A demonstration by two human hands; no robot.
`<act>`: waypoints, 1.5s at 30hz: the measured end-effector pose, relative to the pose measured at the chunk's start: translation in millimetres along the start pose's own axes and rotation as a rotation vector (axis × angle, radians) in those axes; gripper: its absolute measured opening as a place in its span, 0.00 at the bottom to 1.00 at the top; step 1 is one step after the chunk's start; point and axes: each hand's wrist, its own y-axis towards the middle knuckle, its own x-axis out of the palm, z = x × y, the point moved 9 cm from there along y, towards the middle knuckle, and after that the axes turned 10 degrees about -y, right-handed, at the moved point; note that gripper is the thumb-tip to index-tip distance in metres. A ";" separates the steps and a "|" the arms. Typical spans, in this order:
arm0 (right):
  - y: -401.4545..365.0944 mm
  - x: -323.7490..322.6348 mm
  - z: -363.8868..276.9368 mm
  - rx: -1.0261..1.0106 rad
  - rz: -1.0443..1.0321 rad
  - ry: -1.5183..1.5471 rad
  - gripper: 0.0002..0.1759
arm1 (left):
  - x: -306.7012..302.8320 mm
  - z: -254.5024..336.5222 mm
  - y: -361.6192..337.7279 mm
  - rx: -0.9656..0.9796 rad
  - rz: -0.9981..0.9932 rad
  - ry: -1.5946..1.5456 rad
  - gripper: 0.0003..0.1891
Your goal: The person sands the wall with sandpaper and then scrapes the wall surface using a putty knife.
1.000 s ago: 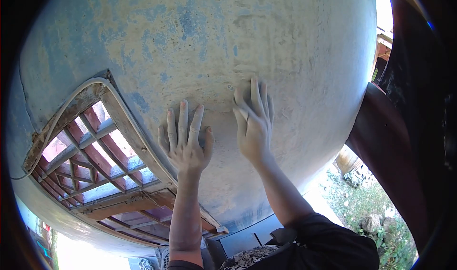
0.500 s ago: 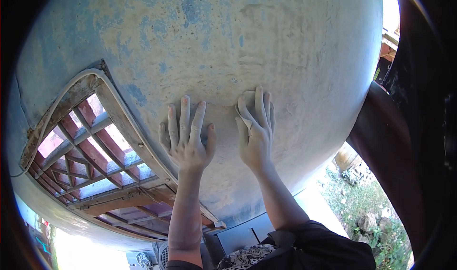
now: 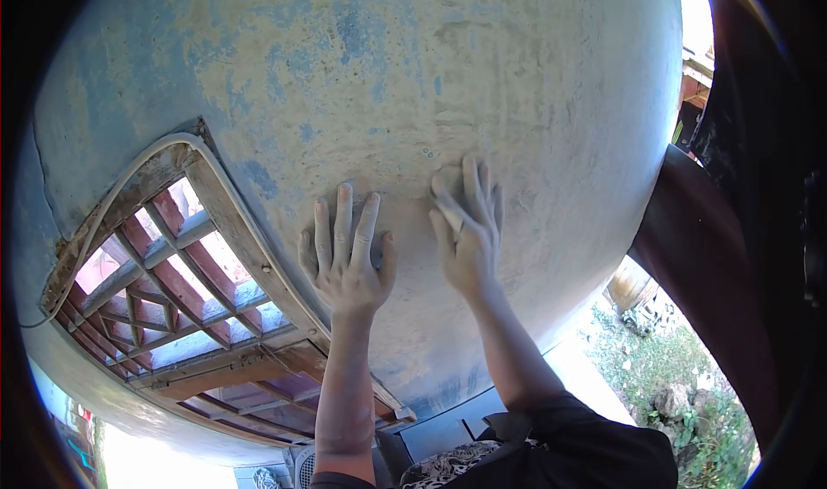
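Observation:
A dusty wall (image 3: 482,67) with a worn blue-and-grey painted surface fills most of the view, curved by the lens. My left hand (image 3: 351,261) lies flat on it, fingers spread, holding nothing. To its right, my right hand (image 3: 472,239) presses a folded piece of sandpaper (image 3: 445,181) against the wall. The sheet shows at the index finger and thumb; the rest is hidden under the fingers. Pale dust coats both hands.
At the left is a window opening with a wooden lattice (image 3: 177,243), and a pale cable (image 3: 116,192) runs around its frame. Dark cloth (image 3: 711,256) hangs at the right. Below it are grass and stones (image 3: 672,398).
The view has shifted slightly, so the wall and window sit further right and lower. My right hand, with the sandpaper, has moved a little up and left across the wall; my left hand stays flat.

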 end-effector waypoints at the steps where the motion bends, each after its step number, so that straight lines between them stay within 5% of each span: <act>1: 13.0 -3.7 -0.2 0.014 0.034 0.017 0.18 | -0.1 -0.2 -0.9 0.009 -0.001 -0.001 0.26; 12: 22.7 -8.9 7.5 -0.096 0.002 0.018 0.16 | -2.7 2.6 -3.9 0.033 0.030 -0.017 0.25; 18: 82.2 -41.9 29.7 0.011 0.210 -0.027 0.15 | -2.5 3.8 -6.0 0.079 0.012 -0.018 0.26; 23: 30.7 -9.0 -35.1 -0.485 -0.169 0.049 0.13 | -6.7 1.9 -5.2 0.049 0.041 -0.029 0.24; 28: 51.7 -19.7 12.0 -0.425 -0.013 -0.065 0.10 | -1.8 2.8 -10.1 0.116 0.005 -0.032 0.26; 30: 68.5 -35.2 40.0 -0.233 0.195 -0.095 0.11 | -1.9 2.8 -11.2 0.111 -0.005 -0.031 0.25; 34: 66.4 -32.1 20.0 -0.221 0.277 0.000 0.11 | -1.8 3.8 -8.6 0.112 -0.008 -0.032 0.25; 36: 46.9 -7.6 -16.9 -0.424 -0.070 0.057 0.14 | -3.3 3.5 -4.0 0.114 -0.034 -0.038 0.25; 37: 39.4 -7.3 -19.7 -0.420 -0.081 0.071 0.14 | -5.0 3.3 -1.1 0.120 -0.044 -0.053 0.26; 39: 6.2 -1.9 -49.5 -0.794 -0.105 0.039 0.20 | -13.4 -0.9 8.3 0.158 -0.113 -0.052 0.27; 45: 22.7 -13.7 -28.8 -0.789 -0.035 0.041 0.26 | -38.4 -6.0 70.0 0.320 -0.252 -0.008 0.32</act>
